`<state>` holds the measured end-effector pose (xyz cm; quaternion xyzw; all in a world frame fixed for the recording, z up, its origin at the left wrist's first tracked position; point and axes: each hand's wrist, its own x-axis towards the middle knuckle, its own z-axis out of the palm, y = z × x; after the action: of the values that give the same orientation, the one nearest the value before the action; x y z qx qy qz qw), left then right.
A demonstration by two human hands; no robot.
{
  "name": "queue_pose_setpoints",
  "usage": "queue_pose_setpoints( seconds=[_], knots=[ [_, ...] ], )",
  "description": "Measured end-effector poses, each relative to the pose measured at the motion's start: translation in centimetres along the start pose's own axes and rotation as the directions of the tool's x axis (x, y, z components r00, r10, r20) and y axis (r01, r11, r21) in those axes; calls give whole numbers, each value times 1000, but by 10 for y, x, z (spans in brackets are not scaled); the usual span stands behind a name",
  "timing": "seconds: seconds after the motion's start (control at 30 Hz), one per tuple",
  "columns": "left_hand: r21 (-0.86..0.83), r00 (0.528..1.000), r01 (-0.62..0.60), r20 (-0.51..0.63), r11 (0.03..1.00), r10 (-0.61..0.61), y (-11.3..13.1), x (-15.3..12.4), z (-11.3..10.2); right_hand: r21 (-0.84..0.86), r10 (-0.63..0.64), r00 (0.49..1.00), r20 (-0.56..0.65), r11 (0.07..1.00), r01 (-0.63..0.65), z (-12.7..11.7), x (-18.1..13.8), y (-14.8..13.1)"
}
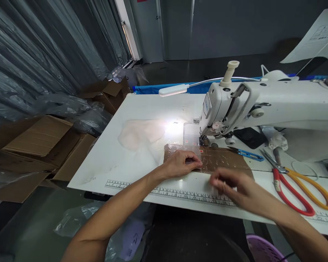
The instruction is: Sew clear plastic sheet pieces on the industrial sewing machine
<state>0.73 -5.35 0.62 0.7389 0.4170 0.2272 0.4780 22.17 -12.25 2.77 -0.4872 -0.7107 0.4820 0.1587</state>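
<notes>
The left hand (180, 163) lies on the near left corner of a brown sheet (224, 160), which lies flat on the white table (153, 109) just in front of the sewing machine's needle. Its fingers are curled close together and pinched on the near edge of a piece of clear plastic (191, 136). That plastic runs from the fingertips away to the foot of the sewing machine (276, 105).

The right hand (235, 189) is to the right and nearer, above the near edge of the brown sheet and the ruler marks (180, 194) printed along the table's near edge. It is blurred (so I cannot tell whether its fingers are apart or together, or whether they touch anything).

To the right of the brown sheet lie small blue snips (250, 155), and farther right are large scissors (303, 189) with one red and one yellow handle. A lamp (173, 90) on a bendy neck throws a bright spot on the table beside the needle. A pale, thin sheet (139, 133) lies on the table left of that spot. Cardboard boxes (38, 145) are on the floor at the far left.
</notes>
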Motion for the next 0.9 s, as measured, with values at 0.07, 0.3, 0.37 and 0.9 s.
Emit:
queue_pose_setpoints(
  seconds=[0.07, 0.3, 0.37, 0.9],
  knots=[
    [15, 1000, 7, 4, 1000, -7, 0, 0, 0, 76, 12, 975, -221, 997, 5, -1, 15, 9],
    [23, 1000, -4, 2, 1000, 4, 1, -1, 0, 92, -19, 960, -279, 995, 46, 3, 42, 22],
    [31, 1000, -5, 4, 1000, 5, 0, -1, 0, 104, -35, 954, -297, 992, 68, 4, 42, 18],
    [79, 994, -100, 42, 992, 97, -2, 0, -2, 453, -98, 947, 305, 890, -54, -1, -43, -20]
  ],
)
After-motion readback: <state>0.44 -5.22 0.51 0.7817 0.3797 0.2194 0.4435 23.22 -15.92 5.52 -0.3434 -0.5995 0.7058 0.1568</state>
